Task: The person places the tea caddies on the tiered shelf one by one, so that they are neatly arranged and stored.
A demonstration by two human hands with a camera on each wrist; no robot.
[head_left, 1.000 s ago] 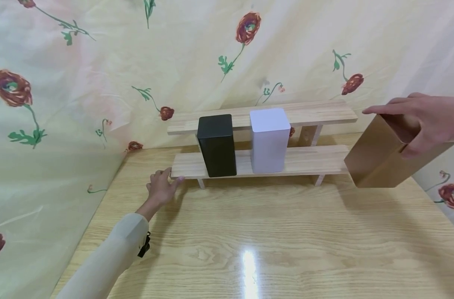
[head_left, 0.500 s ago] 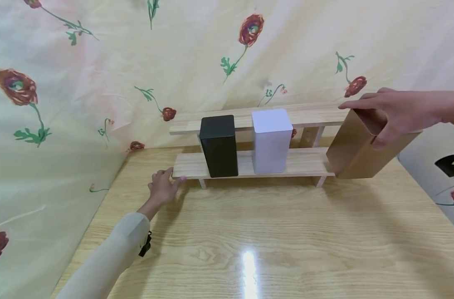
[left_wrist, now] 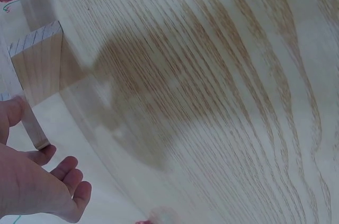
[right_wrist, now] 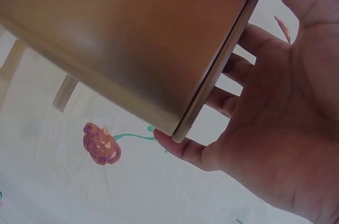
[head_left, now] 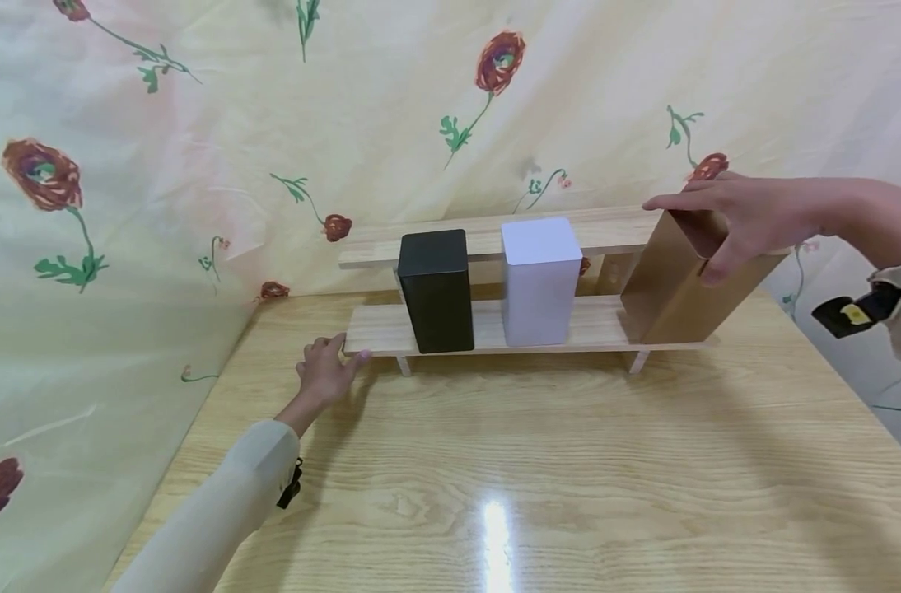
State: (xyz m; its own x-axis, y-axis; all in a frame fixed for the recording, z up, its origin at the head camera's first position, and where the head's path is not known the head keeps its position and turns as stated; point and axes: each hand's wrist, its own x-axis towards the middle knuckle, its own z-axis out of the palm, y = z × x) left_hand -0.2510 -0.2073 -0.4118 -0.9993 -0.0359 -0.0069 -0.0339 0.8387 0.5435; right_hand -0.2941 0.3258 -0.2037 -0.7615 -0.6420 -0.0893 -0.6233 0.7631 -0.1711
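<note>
In the head view my right hand [head_left: 754, 214] grips a gold rectangular canister [head_left: 680, 305] from above, thumb on the near side. The canister's base is at the right end of the lower board, and it leans in this view. The right wrist view shows a lid seam on the gold canister [right_wrist: 122, 38], with fingers spread along the lid's edge. My left hand [head_left: 326, 375] pinches the left end of the two-tier wooden shelf [head_left: 380, 329], thumb and forefinger at the board's corner. On that lower board stand a black canister [head_left: 436, 296] and a white canister [head_left: 539, 288], both upright.
The shelf's upper board [head_left: 606, 229] runs behind the canisters. The shelf stands on a wood-grain table [head_left: 436, 461], with a flowered cloth [head_left: 391, 107] behind and at the sides. A black strap [head_left: 854, 313] hangs at the right wrist.
My right hand has carried the gold canister leftward, from beyond the shelf's right end to over the lower board. The left hand keeps its place at the shelf's end.
</note>
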